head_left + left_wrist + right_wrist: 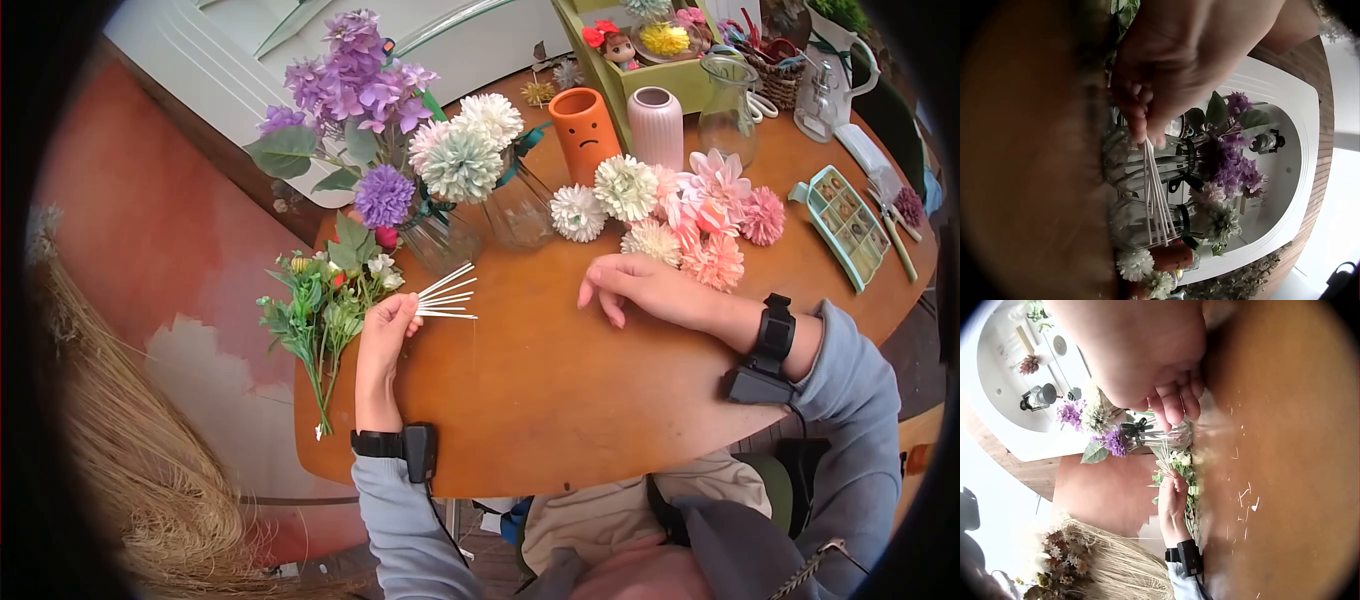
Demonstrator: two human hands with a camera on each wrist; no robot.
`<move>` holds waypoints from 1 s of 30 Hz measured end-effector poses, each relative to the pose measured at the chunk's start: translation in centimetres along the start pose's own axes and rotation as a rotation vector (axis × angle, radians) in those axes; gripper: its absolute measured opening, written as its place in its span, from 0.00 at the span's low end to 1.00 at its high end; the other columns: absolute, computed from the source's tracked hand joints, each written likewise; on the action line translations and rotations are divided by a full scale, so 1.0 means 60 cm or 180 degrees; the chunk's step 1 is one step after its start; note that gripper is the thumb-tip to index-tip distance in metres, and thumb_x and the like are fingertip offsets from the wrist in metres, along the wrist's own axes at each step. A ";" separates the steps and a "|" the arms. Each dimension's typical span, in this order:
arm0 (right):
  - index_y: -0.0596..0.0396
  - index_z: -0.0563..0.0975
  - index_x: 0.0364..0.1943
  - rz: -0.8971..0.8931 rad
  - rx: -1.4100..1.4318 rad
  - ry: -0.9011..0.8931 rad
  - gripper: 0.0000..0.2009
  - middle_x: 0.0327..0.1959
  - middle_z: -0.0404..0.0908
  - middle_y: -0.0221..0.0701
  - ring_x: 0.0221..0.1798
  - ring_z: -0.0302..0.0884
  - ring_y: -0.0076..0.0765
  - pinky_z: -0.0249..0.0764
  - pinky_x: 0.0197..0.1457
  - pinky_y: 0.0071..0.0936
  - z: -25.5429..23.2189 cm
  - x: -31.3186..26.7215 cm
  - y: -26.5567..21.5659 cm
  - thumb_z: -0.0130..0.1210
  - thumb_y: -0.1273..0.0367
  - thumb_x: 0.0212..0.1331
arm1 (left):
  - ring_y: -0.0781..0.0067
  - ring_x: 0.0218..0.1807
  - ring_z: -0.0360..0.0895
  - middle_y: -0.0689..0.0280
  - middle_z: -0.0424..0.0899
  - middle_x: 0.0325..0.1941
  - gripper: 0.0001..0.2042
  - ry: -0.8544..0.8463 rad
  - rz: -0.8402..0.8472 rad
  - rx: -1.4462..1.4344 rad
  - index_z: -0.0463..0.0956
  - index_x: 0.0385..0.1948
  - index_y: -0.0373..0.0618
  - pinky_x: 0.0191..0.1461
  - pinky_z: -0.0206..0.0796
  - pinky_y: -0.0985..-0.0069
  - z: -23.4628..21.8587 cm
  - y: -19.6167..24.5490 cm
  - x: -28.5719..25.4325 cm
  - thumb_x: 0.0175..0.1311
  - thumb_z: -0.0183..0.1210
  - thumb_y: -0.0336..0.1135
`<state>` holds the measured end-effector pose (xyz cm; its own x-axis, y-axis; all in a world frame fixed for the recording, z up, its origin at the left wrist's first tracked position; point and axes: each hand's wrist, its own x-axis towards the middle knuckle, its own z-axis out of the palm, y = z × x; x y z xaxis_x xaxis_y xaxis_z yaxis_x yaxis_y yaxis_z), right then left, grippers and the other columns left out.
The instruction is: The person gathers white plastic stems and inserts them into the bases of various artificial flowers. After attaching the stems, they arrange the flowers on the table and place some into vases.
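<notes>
Several thin white sticks fan out from the left hand, pinched at one end between thumb and fingers; in the left wrist view the sticks hang from the fingertips of the left hand. The right hand is held over the table with relaxed, slightly bent fingers and nothing in them, near the pink flowers. In the right wrist view the right hand shows its loose fingers. Green stems with small white flowers lie beside the left hand.
Glass vases with purple and pale flowers stand behind the left hand. An orange vase, a pink vase and a glass vase stand farther back. A compartment tray and scissors lie at right. White scraps dot the table.
</notes>
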<state>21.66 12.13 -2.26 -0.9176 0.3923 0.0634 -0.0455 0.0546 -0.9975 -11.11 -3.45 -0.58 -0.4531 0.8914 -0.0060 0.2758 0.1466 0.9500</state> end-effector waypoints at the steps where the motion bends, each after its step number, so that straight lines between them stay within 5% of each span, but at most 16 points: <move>1: 0.56 0.75 0.39 -0.0036 0.0130 -0.0007 0.16 0.18 0.73 0.24 0.28 0.68 0.18 0.65 0.40 0.19 0.000 0.000 0.001 0.36 0.61 0.69 | 0.88 0.26 0.68 0.73 0.77 0.24 0.09 0.0027 0.0050 -0.0047 0.78 0.33 0.41 0.30 0.60 0.90 0.005 0.000 -0.001 0.63 0.57 0.37; 10: 0.56 0.63 0.62 -0.0072 0.1132 -0.0044 0.21 0.49 0.75 0.35 0.54 0.72 0.30 0.62 0.63 0.26 0.002 0.002 0.005 0.43 0.75 0.63 | 0.88 0.26 0.69 0.72 0.78 0.24 0.09 -0.0500 0.0109 -0.0410 0.78 0.33 0.39 0.30 0.60 0.90 0.065 0.032 -0.017 0.64 0.56 0.35; 16: 0.55 0.61 0.63 0.0586 0.1875 -0.0310 0.40 0.56 0.66 0.36 0.60 0.65 0.32 0.61 0.66 0.26 0.009 -0.018 -0.010 0.32 0.89 0.34 | 0.91 0.25 0.67 0.76 0.75 0.22 0.09 -0.0965 -0.0033 -0.0214 0.79 0.33 0.41 0.29 0.59 0.91 0.152 0.083 -0.030 0.65 0.54 0.36; 17: 0.56 0.61 0.62 0.0589 0.1935 -0.0339 0.31 0.55 0.68 0.36 0.60 0.66 0.32 0.61 0.66 0.27 0.007 -0.021 -0.005 0.34 0.86 0.48 | 0.91 0.25 0.67 0.76 0.75 0.22 0.09 -0.1010 -0.0077 -0.0188 0.79 0.33 0.41 0.29 0.59 0.91 0.160 0.087 -0.028 0.65 0.54 0.36; 21: 0.57 0.62 0.62 0.0700 0.2105 -0.0356 0.18 0.56 0.68 0.36 0.59 0.67 0.31 0.63 0.65 0.28 -0.003 -0.041 -0.004 0.34 0.68 0.70 | 0.91 0.26 0.68 0.76 0.76 0.24 0.09 -0.1263 -0.0205 -0.0191 0.79 0.34 0.42 0.31 0.60 0.91 0.178 0.087 -0.009 0.65 0.54 0.37; 30: 0.60 0.62 0.61 0.0659 0.2459 -0.0361 0.19 0.57 0.68 0.37 0.61 0.66 0.33 0.61 0.66 0.31 -0.006 -0.047 -0.005 0.32 0.70 0.68 | 0.88 0.28 0.70 0.74 0.77 0.26 0.09 -0.1434 -0.0433 -0.0352 0.78 0.34 0.40 0.34 0.63 0.89 0.161 0.051 0.015 0.65 0.55 0.36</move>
<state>24.39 11.34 -2.15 -0.9699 0.2272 -0.0873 -0.0923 -0.6753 -0.7317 -2.48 1.96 -0.70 -0.0599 0.9680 -0.2439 0.1367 0.2500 0.9586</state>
